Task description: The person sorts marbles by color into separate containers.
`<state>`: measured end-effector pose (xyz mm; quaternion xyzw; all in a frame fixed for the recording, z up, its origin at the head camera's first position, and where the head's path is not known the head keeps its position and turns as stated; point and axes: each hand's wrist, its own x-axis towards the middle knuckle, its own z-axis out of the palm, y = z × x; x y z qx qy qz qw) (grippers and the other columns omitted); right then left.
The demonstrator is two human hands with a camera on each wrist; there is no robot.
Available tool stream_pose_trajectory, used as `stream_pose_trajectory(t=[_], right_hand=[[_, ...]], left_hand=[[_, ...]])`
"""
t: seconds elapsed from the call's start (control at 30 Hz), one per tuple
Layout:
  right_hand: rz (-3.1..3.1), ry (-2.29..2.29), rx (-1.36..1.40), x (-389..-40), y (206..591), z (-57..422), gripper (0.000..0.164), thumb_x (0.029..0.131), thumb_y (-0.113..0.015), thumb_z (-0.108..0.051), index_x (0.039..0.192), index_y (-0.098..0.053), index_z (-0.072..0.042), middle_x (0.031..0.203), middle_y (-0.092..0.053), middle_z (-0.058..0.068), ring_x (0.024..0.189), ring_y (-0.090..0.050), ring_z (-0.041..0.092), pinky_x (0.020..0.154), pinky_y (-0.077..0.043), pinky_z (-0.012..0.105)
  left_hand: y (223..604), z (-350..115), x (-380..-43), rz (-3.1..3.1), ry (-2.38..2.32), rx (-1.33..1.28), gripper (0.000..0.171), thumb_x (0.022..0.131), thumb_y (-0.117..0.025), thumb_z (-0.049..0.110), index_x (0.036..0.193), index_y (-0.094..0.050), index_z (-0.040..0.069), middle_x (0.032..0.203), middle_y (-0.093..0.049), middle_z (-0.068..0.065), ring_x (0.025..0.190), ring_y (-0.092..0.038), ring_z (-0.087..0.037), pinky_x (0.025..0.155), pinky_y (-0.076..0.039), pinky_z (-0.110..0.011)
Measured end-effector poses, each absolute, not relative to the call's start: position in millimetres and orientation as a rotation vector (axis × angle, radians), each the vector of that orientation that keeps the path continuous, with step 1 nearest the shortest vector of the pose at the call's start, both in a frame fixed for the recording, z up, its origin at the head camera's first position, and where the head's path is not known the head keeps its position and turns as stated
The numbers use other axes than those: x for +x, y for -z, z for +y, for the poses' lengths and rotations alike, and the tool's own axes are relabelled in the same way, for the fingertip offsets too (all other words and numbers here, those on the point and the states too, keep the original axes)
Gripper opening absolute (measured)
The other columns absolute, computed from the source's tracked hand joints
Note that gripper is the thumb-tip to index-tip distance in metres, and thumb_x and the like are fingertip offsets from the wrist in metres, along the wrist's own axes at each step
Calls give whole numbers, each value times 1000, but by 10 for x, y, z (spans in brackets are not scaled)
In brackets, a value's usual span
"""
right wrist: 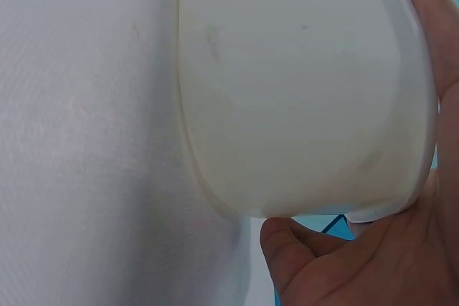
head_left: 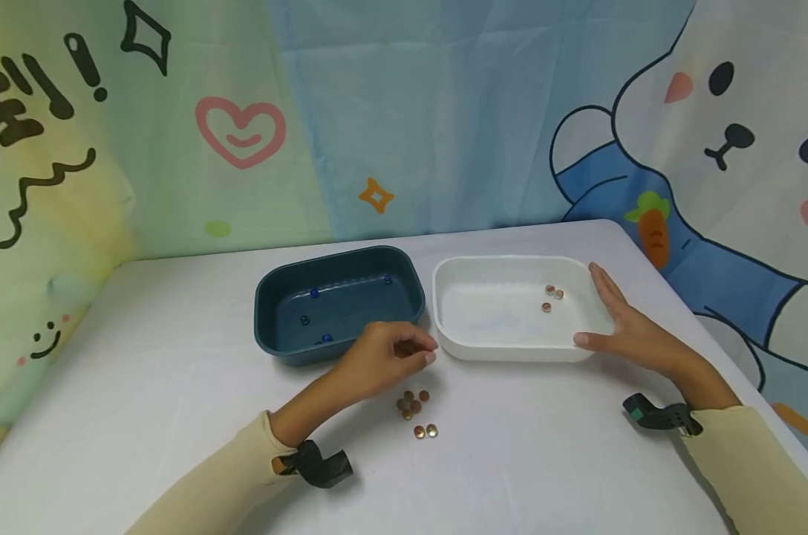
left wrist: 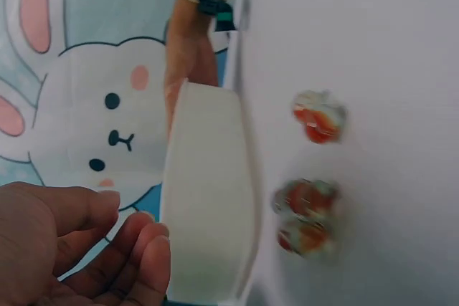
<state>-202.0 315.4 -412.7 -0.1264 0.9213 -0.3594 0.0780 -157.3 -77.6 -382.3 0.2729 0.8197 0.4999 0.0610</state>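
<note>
My left hand point(head_left: 382, 360) is raised near the gap between the two trays, above the table. In the left wrist view its thumb and loosely bent fingers point(left wrist: 147, 241) stand a little apart, with nothing visible between them. Several orange and clear glass marbles point(head_left: 415, 406) lie in a loose cluster on the table below it. My right hand point(head_left: 627, 331) holds the right end of a white tray point(head_left: 511, 353), thumb at the near corner, fingers along the far side. Inside the white tray are three orange and clear marbles point(head_left: 546, 307).
A dark teal tray point(head_left: 340, 353) stands left of the white one, with several blue and dark marbles point(head_left: 314, 293) scattered in it. White cloth point(head_left: 544, 446) covers the table. A printed curtain point(head_left: 437, 111) hangs behind and along the sides.
</note>
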Motion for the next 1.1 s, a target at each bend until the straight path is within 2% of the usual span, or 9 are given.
stream_pose_trajectory(t=[0.23,0.57,0.8,1.1], right_hand=[[2762,1078,-381,-2015,4116,3163,118,81,-75,-36,153,18,-29,159,22,6,141,7,51,85,-21,80],[2734,1111,-384,-2028,4128,3168,116,82,-74,-35,153,17,-31,159,23,5,141,11,48,87,-14,82],[2752,1071,-377,-2042,4135,3131,117,81,-74,-37,153,17,-30,159,24,3,141,9,50,85,-17,82],[2764,1052,-374,-2035,4123,3132,117,81,-74,-37,153,18,-27,159,23,7,141,9,50,86,-17,81]], left_hand=[[3847,-975,-1442,2615,-1335,880,11,86,-69,0,96,-73,-1,90,-69,-2,78,-60,-9,71,-53,-24],[3984,-1027,-1413,2629,-1312,842,16,82,-68,-6,96,-73,0,92,-70,-4,79,-62,-10,70,-53,-24],[4108,-1085,-1357,2626,-1321,806,16,81,-72,-2,96,-74,2,90,-69,0,79,-61,-9,69,-53,-24],[4222,-1101,-1306,2613,-1317,783,22,79,-69,-5,99,-73,2,91,-67,-1,80,-59,-12,73,-52,-27]])
